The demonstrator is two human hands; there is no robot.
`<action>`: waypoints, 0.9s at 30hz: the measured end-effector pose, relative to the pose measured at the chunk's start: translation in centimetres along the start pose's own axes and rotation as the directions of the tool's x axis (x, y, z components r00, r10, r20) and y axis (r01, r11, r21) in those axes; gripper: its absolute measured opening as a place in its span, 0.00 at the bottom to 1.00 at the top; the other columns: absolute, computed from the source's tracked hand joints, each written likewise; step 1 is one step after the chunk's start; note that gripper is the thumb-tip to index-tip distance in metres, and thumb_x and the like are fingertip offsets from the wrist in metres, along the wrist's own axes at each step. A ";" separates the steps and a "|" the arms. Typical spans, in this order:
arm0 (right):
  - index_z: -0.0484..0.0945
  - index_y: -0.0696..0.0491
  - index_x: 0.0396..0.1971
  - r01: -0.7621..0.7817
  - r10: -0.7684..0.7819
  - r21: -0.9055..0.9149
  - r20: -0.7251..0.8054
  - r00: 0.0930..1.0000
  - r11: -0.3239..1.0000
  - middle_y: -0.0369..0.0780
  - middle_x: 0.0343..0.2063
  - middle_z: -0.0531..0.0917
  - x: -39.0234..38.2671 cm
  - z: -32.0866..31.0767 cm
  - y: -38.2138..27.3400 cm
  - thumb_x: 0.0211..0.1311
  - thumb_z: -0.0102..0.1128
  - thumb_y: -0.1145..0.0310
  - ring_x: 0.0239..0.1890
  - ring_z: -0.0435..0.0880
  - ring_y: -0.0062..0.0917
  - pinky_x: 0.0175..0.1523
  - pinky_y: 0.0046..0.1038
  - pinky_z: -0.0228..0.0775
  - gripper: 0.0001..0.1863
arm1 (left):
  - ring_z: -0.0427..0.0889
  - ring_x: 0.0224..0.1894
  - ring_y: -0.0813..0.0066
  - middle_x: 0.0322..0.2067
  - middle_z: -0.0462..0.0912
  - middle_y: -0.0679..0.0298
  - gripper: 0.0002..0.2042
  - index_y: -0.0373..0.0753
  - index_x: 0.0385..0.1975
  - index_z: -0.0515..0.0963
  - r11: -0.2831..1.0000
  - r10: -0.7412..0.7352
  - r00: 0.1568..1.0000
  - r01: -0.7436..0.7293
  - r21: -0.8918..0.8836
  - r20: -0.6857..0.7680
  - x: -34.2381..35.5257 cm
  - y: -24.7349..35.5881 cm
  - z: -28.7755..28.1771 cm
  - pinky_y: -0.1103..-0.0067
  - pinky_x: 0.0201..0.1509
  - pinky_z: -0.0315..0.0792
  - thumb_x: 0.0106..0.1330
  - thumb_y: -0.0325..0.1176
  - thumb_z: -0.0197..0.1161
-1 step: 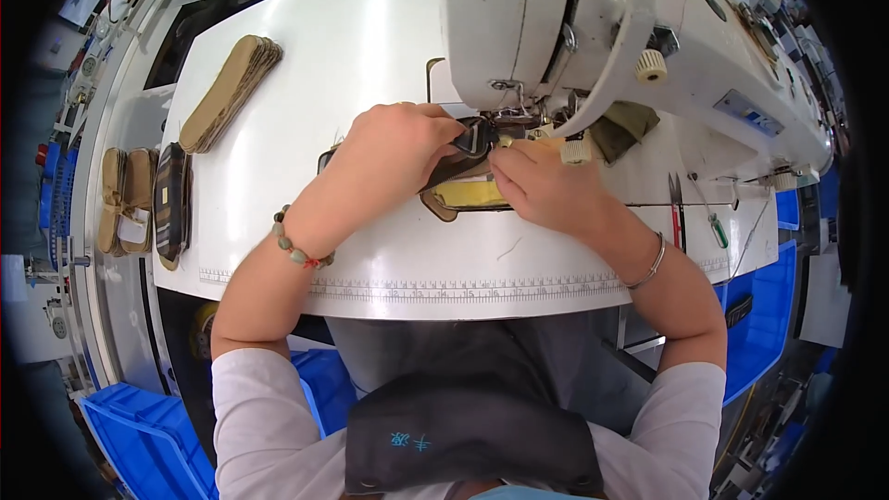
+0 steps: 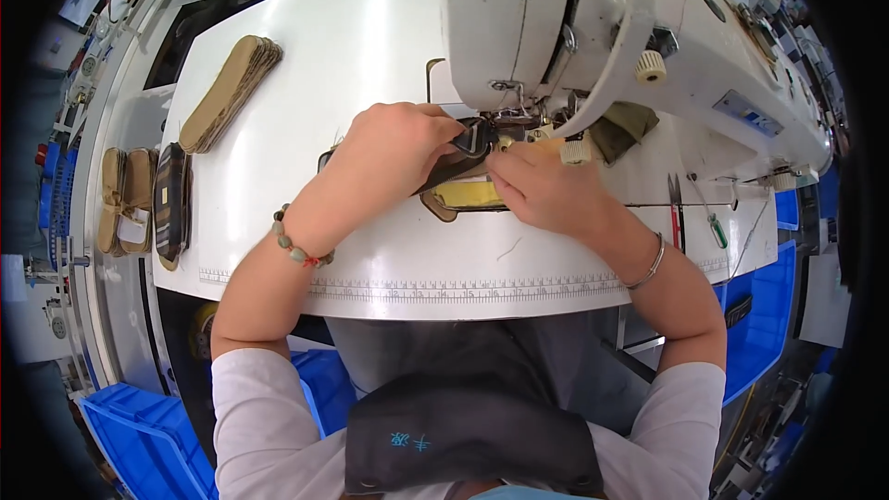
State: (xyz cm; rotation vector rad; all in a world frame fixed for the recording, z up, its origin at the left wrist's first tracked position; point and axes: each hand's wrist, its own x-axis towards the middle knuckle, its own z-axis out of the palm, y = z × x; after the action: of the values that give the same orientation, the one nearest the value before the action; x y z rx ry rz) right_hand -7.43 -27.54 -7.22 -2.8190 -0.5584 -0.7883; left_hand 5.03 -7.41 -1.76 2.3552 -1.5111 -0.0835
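Material (image 2: pixel 473 141), dark and partly shiny, sits just in front of the sewing machine's (image 2: pixel 486 32) needle. I see the left hand (image 2: pixel 398 145) nearly closed, pinching it left of that needle. The right hand (image 2: pixel 553 188) curls just in front of the machine; whether it grips anything I can't tell. Tan pieces (image 2: pixel 230 93) lie stacked well left of the machine.

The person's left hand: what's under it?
From under the left hand, a dark strap shows on the right and a small dark edge on the left; whatever lies between is covered.
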 end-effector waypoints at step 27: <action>0.83 0.44 0.40 -0.022 -0.032 -0.246 -0.212 0.977 0.969 0.24 0.25 0.78 0.4 -0.1 0.8 0.54 0.74 0.63 0.22 0.77 0.16 0.25 0.23 0.62 0.13 | 0.76 0.47 0.76 0.43 0.86 0.73 0.08 0.43 0.33 0.89 0.899 0.372 0.909 -0.303 0.317 -0.186 0.2 -0.2 1.7 0.78 0.49 0.71 0.55 0.33 0.68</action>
State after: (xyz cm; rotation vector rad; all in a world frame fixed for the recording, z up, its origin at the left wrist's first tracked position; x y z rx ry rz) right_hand -6.84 -28.18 -7.00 -2.8963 -0.4616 -1.2247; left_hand 4.89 -7.98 -3.44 2.1554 -1.8806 0.5213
